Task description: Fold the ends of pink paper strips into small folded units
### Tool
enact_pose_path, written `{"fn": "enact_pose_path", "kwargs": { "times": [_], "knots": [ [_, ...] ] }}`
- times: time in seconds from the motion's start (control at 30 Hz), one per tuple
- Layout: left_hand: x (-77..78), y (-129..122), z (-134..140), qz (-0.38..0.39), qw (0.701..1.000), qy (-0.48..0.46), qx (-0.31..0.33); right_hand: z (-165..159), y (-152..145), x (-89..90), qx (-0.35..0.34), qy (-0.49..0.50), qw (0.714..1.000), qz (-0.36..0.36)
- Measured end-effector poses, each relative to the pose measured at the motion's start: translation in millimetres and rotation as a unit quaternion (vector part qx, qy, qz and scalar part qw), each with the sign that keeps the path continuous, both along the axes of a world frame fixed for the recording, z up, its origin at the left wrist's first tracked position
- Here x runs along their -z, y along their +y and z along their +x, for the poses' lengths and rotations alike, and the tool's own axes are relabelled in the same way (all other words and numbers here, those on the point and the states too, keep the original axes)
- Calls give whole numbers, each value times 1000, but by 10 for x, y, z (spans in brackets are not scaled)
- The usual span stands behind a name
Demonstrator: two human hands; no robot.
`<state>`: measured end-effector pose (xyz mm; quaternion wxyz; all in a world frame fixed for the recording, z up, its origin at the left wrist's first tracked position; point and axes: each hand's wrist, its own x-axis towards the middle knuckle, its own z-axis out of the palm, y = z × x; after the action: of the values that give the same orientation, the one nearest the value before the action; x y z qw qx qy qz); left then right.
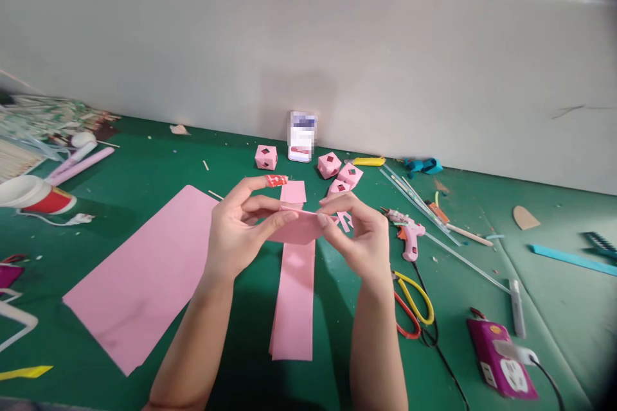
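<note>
A small piece of pink paper [297, 228] is held up between both hands over the table. My left hand [245, 225] pinches its left end between thumb and fingers, and a red patterned wrap covers the tip of its index finger. My right hand [359, 231] grips the right end with thumb and fingertips. Below them lies a stack of long pink paper strips [295, 308], with a small pink square [294, 191] at its far end. Folded pink paper boxes with diamond-shaped holes stand beyond, one [266, 157] at left and several [329, 166] at right.
Large pink sheets [149, 276] lie left, near a paper cup [43, 196]. A phone [302, 136] leans against the wall. On the right are a pink glue gun [409, 234], scissors [414, 298], a yellow cutter [369, 161] and a purple box [501, 359] with a cord.
</note>
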<state>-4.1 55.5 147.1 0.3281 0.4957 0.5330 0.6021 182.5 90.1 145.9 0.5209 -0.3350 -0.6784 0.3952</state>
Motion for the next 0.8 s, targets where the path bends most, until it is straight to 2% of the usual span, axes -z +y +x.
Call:
{"fn": "enact_pose_path", "kwargs": {
  "times": [0.13,0.3,0.6,0.8],
  "knots": [
    [37,7,9,3,1000,-7,12,0,6,17,-14,-3,1000,-6],
    [36,21,34,8,999,-13,30,-11,0,20,5,-11,1000,18],
    [23,7,56,15,1000,4,26,-24,-3,12,-25,-22,999,-17],
    [10,5,77,0,999,-1,37,-55,22,14,-29,-5,1000,11]
  ]
}}
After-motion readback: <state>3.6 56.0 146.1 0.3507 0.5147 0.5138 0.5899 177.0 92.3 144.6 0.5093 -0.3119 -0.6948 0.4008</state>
